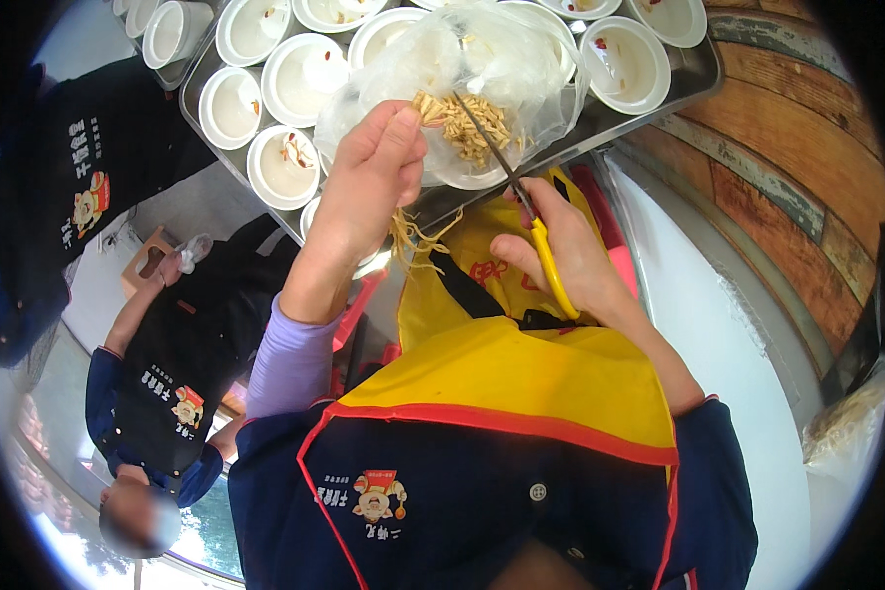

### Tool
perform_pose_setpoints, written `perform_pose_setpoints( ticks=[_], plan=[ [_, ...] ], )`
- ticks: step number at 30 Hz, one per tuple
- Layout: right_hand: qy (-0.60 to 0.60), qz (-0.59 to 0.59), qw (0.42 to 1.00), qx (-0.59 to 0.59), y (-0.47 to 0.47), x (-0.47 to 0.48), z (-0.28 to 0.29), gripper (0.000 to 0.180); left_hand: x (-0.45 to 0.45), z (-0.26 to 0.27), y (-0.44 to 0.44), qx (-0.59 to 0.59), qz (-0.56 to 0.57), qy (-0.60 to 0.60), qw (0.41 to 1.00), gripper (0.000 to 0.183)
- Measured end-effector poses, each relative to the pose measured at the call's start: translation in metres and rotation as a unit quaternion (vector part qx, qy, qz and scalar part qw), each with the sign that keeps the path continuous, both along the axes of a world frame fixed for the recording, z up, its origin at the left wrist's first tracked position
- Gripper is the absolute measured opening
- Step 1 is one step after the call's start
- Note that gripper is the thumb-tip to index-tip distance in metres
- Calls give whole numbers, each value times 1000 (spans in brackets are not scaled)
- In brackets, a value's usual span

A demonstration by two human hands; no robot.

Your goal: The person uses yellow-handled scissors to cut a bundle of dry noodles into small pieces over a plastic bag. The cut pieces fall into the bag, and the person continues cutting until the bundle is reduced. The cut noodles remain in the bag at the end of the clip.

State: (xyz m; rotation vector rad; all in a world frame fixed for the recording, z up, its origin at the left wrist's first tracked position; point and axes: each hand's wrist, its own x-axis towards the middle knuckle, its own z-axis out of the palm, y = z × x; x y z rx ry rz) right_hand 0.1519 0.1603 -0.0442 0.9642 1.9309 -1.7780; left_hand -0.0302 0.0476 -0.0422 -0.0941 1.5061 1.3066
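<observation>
My left hand (pixel 387 151) grips a bundle of thin, pale yellow dried strands. The cut ends (pixel 429 110) stick out past my thumb and forefinger, while the long loose ends (pixel 420 240) dangle below my fist. In my right hand (pixel 571 243) is a pair of scissors (pixel 549 265) with yellow handles. Its dark blades reach over a heap of short cut pieces (pixel 476 133), beside the bundle's cut ends. The heap lies in a clear plastic bag (pixel 405 63) spread over white cups. I cannot tell how far apart the blades are.
A metal tray (pixel 638 125) holds several white cups (pixel 302 80) of pale liquid, some with red bits. More cups (pixel 169 33) stand at the upper left. Two people in dark aprons (pixel 184 354) are at the left. Wood-look planks (pixel 789 147) run along the right.
</observation>
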Motion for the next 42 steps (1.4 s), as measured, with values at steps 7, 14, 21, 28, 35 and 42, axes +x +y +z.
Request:
perform_pose_setpoints(
  ticks=[7, 14, 21, 28, 35, 42],
  plan=[
    [44, 47, 992, 113, -9, -11, -4, 66, 10, 6, -3, -5, -23, 1, 1000, 21],
    [44, 56, 983, 167, -9, -16, -2, 62, 11, -3, -6, -47, -140, 137, 979, 25],
    [49, 30, 993, 104, -1, -16, 0, 52, 8, -9, -3, -50, -171, 151, 972, 24],
    [13, 7, 999, 49, 0, -14, -2, 38, 4, -20, 0, -35, -242, 199, 949, 25],
    [-14, 14, 998, 65, 4, -9, -8, 45, -11, -21, 5, -28, -274, 137, 951, 29],
    [5, 23, 998, 60, 2, -10, -6, 35, -15, -20, 6, -17, -289, 108, 951, 29]
  ],
)
